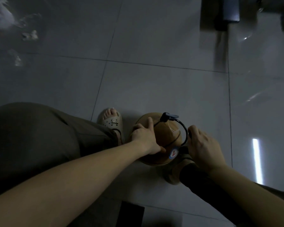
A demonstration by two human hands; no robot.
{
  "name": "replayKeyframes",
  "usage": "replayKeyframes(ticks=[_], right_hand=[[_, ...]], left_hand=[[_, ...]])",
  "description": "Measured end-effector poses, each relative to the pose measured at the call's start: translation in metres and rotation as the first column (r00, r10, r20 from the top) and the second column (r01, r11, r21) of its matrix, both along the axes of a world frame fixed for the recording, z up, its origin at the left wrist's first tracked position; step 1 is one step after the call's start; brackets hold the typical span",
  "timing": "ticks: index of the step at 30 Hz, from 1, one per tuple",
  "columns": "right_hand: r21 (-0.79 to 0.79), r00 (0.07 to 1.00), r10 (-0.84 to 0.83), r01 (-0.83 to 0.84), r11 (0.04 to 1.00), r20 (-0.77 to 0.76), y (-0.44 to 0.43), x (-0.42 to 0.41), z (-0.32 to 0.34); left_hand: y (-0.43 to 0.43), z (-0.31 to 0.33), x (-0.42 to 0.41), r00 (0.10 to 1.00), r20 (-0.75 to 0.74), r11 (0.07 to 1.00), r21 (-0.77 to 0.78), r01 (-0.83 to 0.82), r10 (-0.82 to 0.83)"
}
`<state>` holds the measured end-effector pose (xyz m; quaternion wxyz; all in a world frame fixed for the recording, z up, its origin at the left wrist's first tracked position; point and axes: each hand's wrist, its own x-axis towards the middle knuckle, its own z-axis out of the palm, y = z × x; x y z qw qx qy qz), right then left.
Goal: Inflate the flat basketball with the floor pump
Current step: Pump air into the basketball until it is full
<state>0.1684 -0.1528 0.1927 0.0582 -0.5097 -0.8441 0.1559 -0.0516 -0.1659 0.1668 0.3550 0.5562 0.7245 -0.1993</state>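
I see the tiled floor (154, 46) with the basketball (164, 133) on it, between the feet. The left hand (144, 138) rests spread on the ball. The right hand (202, 145) grips the black hose (186, 130). I can't read the ball's round badge (173, 154).
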Motion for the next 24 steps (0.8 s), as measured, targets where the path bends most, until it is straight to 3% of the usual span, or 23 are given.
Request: replayKeyframes(ticks=[6, 9, 11, 12, 14, 16, 19, 21, 24], right_hand=[[-0.009, 0.991, -0.11, 0.111, 0.994, 0.069, 0.005, -0.011, 0.015], [-0.056, 0.974, -0.079, 0.093, 0.994, 0.214, 0.007, -0.015, 0.029], [0.008, 0.939, -0.039, 0.039, 0.999, 0.342, 0.007, -0.021, 0.04], [0.064, 0.937, -0.022, 0.0, 0.998, 0.349, 0.005, -0.026, 0.046], [0.118, 0.976, 0.022, -0.049, 0.992, 0.214, -0.003, -0.044, 0.057], [-0.023, 0.999, 0.033, -0.033, 0.999, 0.037, -0.014, -0.066, 0.061], [-0.224, 0.999, -0.039, 0.037, 0.974, -0.004, -0.034, -0.09, 0.034], [-0.415, 0.973, -0.229, 0.205, 0.886, -0.009, -0.037, -0.091, 0.01], [-0.654, 0.929, -0.369, 0.27, 0.707, -0.015, -0.023, -0.088, -0.014]], left_hand=[[0.012, 0.007, -0.012, 0.997, 0.071, 0.998, -0.069, -0.006, 0.011], [0.021, 0.014, -0.016, 0.994, 0.105, 0.998, -0.063, -0.016, 0.023], [0.022, 0.017, -0.016, 0.99, 0.117, 0.996, -0.038, -0.075, 0.079], [0.02, 0.018, -0.015, 0.987, 0.114, 0.993, -0.025, -0.111, 0.113], [0.018, 0.016, -0.016, 0.974, 0.129, 0.982, -0.011, -0.186, 0.186], [0.016, 0.013, -0.018, 0.949, 0.181, 0.966, -0.027, -0.256, 0.257], [0.014, 0.01, -0.023, 0.921, 0.21, 0.944, -0.036, -0.329, 0.329], [0.012, 0.008, -0.027, 0.913, 0.211, 0.937, -0.052, -0.347, 0.349], [0.016, 0.004, -0.032, 0.907, 0.227, 0.935, -0.058, -0.351, 0.355]])
